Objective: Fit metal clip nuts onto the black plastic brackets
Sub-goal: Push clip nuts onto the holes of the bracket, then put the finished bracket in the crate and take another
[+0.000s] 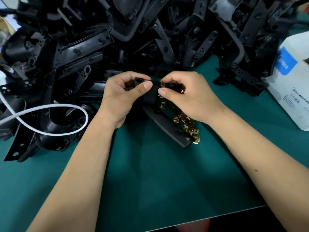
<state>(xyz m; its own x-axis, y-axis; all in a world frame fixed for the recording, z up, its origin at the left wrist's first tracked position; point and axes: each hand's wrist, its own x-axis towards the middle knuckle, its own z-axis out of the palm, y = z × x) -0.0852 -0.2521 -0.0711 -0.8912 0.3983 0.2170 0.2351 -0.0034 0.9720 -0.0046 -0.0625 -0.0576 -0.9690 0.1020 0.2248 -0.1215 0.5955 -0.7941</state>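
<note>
The left hand [122, 95] grips the black plastic bracket [151, 97] at mid-table; the right hand [185, 96] pinches a clip nut [163, 84] at its far end. Keep the nut square and push until seated.

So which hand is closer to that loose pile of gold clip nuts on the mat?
Right. The right hand sits just above the clip nuts, its wrist over them; the left hand is farther off, across the bracket.
</note>
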